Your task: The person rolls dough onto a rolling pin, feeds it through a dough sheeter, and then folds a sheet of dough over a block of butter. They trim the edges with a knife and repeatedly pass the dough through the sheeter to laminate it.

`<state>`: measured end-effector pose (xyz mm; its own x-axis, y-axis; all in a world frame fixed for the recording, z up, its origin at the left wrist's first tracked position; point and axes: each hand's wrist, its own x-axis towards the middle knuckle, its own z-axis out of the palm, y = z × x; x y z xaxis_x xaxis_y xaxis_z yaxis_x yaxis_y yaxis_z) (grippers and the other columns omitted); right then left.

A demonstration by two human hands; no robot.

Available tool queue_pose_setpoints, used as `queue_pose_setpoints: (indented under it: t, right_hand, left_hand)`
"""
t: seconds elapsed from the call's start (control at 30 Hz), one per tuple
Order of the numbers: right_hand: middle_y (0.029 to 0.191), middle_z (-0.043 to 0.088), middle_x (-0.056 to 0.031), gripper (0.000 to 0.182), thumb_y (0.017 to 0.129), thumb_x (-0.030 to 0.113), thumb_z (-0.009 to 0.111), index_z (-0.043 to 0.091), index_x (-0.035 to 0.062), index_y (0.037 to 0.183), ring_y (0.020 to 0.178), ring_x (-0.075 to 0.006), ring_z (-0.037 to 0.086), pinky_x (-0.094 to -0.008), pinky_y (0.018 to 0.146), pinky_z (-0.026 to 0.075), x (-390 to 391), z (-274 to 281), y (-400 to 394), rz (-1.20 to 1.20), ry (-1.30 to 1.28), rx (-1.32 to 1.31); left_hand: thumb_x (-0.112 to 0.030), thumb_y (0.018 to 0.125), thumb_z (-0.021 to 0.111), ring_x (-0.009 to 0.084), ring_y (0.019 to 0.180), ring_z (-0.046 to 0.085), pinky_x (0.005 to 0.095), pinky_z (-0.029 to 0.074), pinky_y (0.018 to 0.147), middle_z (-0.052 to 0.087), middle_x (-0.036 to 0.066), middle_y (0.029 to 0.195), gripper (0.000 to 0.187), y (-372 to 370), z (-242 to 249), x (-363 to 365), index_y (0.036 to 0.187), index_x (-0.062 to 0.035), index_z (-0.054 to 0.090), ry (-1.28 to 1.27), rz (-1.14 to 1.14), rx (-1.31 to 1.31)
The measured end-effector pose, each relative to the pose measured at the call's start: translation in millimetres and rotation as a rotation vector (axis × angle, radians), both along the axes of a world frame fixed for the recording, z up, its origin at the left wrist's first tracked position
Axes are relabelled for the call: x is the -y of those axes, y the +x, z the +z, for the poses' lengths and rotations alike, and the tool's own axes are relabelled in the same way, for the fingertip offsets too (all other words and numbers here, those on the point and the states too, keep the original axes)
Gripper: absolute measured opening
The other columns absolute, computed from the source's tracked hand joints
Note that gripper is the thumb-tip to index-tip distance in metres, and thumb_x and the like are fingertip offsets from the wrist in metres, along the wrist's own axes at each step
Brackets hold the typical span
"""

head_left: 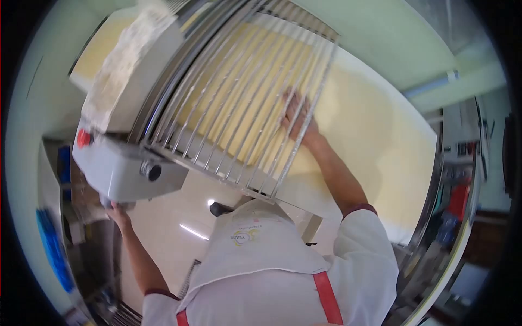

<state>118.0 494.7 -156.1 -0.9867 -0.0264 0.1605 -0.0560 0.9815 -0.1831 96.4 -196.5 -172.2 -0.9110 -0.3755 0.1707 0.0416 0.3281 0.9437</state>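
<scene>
A pale yellow sheet of dough [375, 125] lies spread along the bed of a dough sheeter [138, 179]. Part of the sheet runs beneath a metal bar guard [255, 92]. My right hand [299, 117] reaches under the guard's near edge, its fingers stretched out on the dough and partly hidden by the bars. At the machine's lower left corner my left hand [118, 213] is closed on a grey knob [122, 206]; the housing hides most of its fingers.
A red button [84, 138] and a black round knob [151, 170] are on the white housing. Flour coats the machine's top [128, 60]. More dough [100, 49] shows on the far left side. A shelf with a red item [459, 201] stands at right, a blue bag [53, 250] at left.
</scene>
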Motion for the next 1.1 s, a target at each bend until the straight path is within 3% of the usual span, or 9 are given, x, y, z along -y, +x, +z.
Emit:
queue_pose_setpoints:
  t: [0.13, 0.3, 0.37, 0.4, 0.53, 0.67, 0.77, 0.9, 1.1]
  right_hand:
    - [0.145, 0.033, -0.0210, 0.070, 0.086, 0.038, 0.052, 0.032, -0.0044, 0.139, 0.137, -0.0352, 0.028, -0.0508, 0.113, 0.018, 85.0, 4.3, 40.1, 0.332, 0.016, 0.056]
    - [0.137, 0.042, -0.0184, 0.057, 0.085, 0.029, 0.052, 0.040, 0.0002, 0.133, 0.132, -0.0267, 0.037, -0.0471, 0.111, 0.025, 73.3, 29.7, 74.3, 0.298, 0.023, 0.198]
    - [0.141, 0.038, -0.0218, 0.057, 0.086, 0.022, 0.052, 0.037, -0.0035, 0.135, 0.136, -0.0362, 0.026, -0.0465, 0.112, 0.023, 27.8, 25.2, 79.7, -0.190, -0.196, 0.232]
    - [0.142, 0.035, -0.0243, 0.059, 0.087, 0.020, 0.055, 0.035, -0.0058, 0.136, 0.137, -0.0408, 0.022, -0.0461, 0.112, 0.023, -3.7, 10.6, 89.3, -0.303, 0.222, 0.237]
    - [0.138, 0.040, -0.0252, 0.052, 0.087, 0.011, 0.058, 0.041, -0.0052, 0.133, 0.131, -0.0381, 0.034, -0.0451, 0.111, 0.025, 16.3, 67.3, 85.4, -0.607, -0.103, -0.284]
    - [0.136, 0.044, -0.0215, 0.048, 0.089, 0.015, 0.058, 0.043, -0.0019, 0.132, 0.130, -0.0342, 0.038, -0.0405, 0.110, 0.026, 207.1, 112.6, 19.7, -0.182, -0.719, -0.249]
    - [0.135, 0.046, -0.0232, 0.050, 0.096, 0.028, 0.049, 0.041, -0.0059, 0.133, 0.129, -0.0331, 0.040, -0.0378, 0.109, 0.028, 320.1, 113.4, -4.7, 0.193, -1.140, -0.164]
    - [0.114, 0.059, -0.0140, 0.046, 0.098, 0.037, 0.043, 0.055, -0.0032, 0.116, 0.107, -0.0225, 0.054, -0.0336, 0.095, 0.039, 323.4, 51.7, -37.6, -0.242, -1.107, -0.327]
    - [0.092, 0.061, -0.0069, 0.041, 0.098, 0.039, 0.044, 0.059, 0.0008, 0.099, 0.085, -0.0157, 0.058, -0.0302, 0.079, 0.046, 368.5, 118.2, -40.5, -0.244, -1.699, -0.448]
  left_hand:
    - [-0.058, 0.074, 0.071, 0.0226, 0.105, 0.051, 0.0370, 0.041, 0.092, 0.052, 0.016, 0.116, 0.086, 2.3, -1.1, -10.6, 0.120, 0.0084, 0.043, -0.041, 0.081, -0.005]
    - [-0.062, 0.068, 0.075, 0.0202, 0.083, 0.060, 0.0348, 0.048, 0.076, 0.060, 0.013, 0.092, 0.085, 5.1, 20.5, -43.5, 0.111, 0.0055, 0.047, 0.004, 0.074, -0.032]
    - [-0.059, 0.066, 0.078, 0.0172, 0.066, 0.062, 0.0321, 0.050, 0.065, 0.062, 0.008, 0.074, 0.080, 2.4, 25.4, -55.2, 0.107, 0.0034, 0.048, 0.077, 0.017, -0.079]
    - [-0.059, 0.067, 0.077, 0.0175, 0.066, 0.062, 0.0319, 0.051, 0.064, 0.061, 0.008, 0.076, 0.080, 1.9, 20.4, -55.3, 0.107, 0.0037, 0.048, 0.080, 0.023, -0.068]
    - [-0.046, 0.063, 0.085, 0.0175, 0.062, 0.062, 0.0301, 0.052, 0.057, 0.061, 0.008, 0.074, 0.074, -1.9, 1.6, -42.7, 0.104, 0.0039, 0.049, 0.179, -0.043, -0.052]
    - [-0.038, 0.061, 0.087, 0.0182, 0.066, 0.061, 0.0301, 0.052, 0.060, 0.060, 0.007, 0.076, 0.070, -8.1, -27.9, -42.9, 0.105, 0.0056, 0.053, 0.151, 0.129, -0.128]
    - [-0.039, 0.059, 0.088, 0.0174, 0.070, 0.061, 0.0298, 0.051, 0.063, 0.061, 0.006, 0.076, 0.068, 0.0, 30.4, -71.4, 0.101, 0.0051, 0.057, 0.213, 0.006, -0.090]
    - [-0.035, 0.060, 0.087, 0.0131, 0.073, 0.058, 0.0304, 0.049, 0.063, 0.061, 0.004, 0.077, 0.055, 3.8, 72.9, -81.3, 0.093, 0.0012, 0.061, 0.183, -0.089, -0.030]
    - [-0.032, 0.069, 0.082, 0.0138, 0.065, 0.056, 0.0311, 0.045, 0.061, 0.061, 0.008, 0.072, 0.041, 2.8, 37.7, -43.5, 0.086, -0.0007, 0.062, 0.268, -0.463, 0.046]
